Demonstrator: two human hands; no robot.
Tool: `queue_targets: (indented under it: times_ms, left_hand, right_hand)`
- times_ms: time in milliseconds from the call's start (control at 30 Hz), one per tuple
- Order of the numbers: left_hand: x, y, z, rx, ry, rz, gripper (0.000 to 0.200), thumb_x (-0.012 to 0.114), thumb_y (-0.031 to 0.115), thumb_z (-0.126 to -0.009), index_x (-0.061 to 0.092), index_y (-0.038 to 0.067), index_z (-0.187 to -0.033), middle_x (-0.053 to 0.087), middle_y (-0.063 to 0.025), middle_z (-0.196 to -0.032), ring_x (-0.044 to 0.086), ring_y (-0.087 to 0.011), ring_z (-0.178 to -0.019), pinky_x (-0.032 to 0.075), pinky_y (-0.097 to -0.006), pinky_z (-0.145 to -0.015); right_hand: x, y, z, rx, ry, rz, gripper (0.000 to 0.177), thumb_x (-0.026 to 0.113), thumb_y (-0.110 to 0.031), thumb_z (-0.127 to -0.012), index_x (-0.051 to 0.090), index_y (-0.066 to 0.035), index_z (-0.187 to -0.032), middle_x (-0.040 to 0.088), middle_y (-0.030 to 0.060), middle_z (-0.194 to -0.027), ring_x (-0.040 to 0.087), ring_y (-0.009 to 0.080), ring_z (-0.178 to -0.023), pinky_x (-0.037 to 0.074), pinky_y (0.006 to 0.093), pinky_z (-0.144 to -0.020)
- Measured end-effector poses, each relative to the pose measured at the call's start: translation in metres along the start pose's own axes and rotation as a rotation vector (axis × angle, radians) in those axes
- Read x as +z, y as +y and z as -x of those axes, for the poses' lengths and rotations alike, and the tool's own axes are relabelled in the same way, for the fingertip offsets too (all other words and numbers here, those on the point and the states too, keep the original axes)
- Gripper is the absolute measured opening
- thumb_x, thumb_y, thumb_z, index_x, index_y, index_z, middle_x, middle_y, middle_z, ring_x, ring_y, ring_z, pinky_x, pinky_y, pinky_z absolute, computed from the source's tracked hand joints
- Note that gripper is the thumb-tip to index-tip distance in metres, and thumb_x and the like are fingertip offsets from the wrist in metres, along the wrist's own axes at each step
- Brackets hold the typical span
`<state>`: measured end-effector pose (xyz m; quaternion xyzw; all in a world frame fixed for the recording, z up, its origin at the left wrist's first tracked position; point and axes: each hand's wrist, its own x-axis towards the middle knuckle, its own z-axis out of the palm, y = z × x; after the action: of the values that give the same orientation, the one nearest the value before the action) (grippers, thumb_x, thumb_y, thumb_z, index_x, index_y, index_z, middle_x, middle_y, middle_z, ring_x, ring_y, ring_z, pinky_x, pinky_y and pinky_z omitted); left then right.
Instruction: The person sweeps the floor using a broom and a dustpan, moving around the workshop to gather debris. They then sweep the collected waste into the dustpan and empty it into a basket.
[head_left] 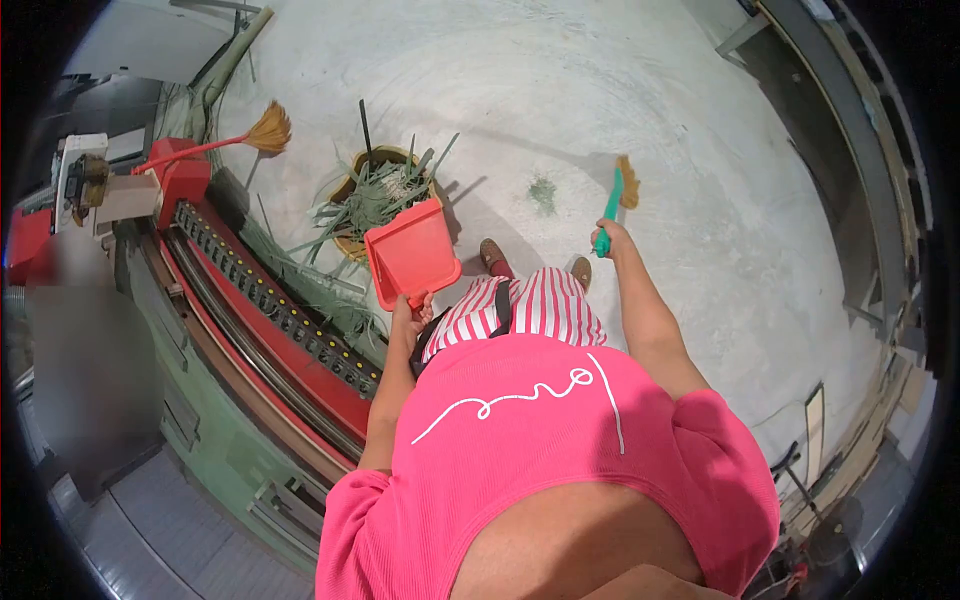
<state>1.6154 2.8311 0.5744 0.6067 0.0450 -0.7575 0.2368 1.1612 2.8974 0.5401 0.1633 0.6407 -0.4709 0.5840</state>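
My left hand (412, 308) is closed round the handle of a red dustpan (408, 250), whose pan is at the near edge of a round yellow-brown bin (350, 246). The bin holds green strips and pale bits (378, 195). Out to the right, my right hand (612, 240) grips a green-handled hand brush (616, 200) with tan bristles, held over the pale floor. A small pile of greenish debris (542, 195) lies on the floor between the bin and the brush.
A long red and green machine (270, 320) runs along the left, with green strips (320, 300) beside it. A broom (268, 128) with a red handle leans at its far end. A metal frame (830, 110) stands at the right. Blurred area at far left.
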Motion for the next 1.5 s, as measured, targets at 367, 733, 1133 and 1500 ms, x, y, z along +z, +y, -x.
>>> queue_targets:
  times_ms: [367,733,1133,1500]
  left_hand:
    - [-0.029,-0.014,-0.008,-0.031,0.104,0.133,0.030,0.032,0.021,-0.074,0.044,-0.002,-0.088,0.056,-0.0149,-0.073,0.048,-0.0153,-0.050,0.042,-0.0255,-0.046]
    - [0.001,-0.040,-0.017,0.002,0.120,0.249,0.028,0.033,0.020,-0.073,0.046,-0.002,-0.084,0.056,-0.0153,-0.073,0.050,-0.0152,-0.052,0.041,-0.0262,-0.047]
    - [0.033,-0.106,-0.003,-0.022,0.099,0.420,0.033,0.034,0.027,-0.075,0.047,-0.001,-0.087,0.054,-0.0174,-0.075,0.049,-0.0158,-0.052,0.041,-0.0252,-0.047]
    - [0.013,-0.201,0.026,0.064,0.218,0.593,0.028,0.032,0.020,-0.070,0.046,-0.001,-0.082,0.055,-0.0155,-0.071,0.049,-0.0158,-0.050,0.039,-0.0254,-0.045]
  right_hand:
    - [0.038,0.031,0.034,-0.185,0.024,0.798,0.034,0.047,-0.006,-0.063,0.034,-0.002,-0.093,0.045,0.0104,-0.051,0.045,0.0184,-0.038,0.038,0.0311,-0.032]
    - [0.022,0.022,0.087,-0.081,-0.086,1.430,0.049,0.046,-0.018,-0.062,0.034,0.000,-0.107,0.051,0.0249,-0.091,0.051,0.0352,-0.085,0.040,0.0341,-0.074]
    - [-0.062,-0.022,0.164,-0.207,-0.199,1.728,0.067,0.047,-0.014,-0.062,0.021,-0.009,-0.123,0.051,0.0230,-0.095,0.052,0.0324,-0.084,0.040,0.0369,-0.073]
    - [-0.017,-0.033,0.063,-0.283,-0.288,1.779,0.054,0.045,-0.011,-0.063,0.029,-0.006,-0.115,0.055,0.0168,-0.065,0.054,0.0234,-0.049,0.043,0.0342,-0.044]
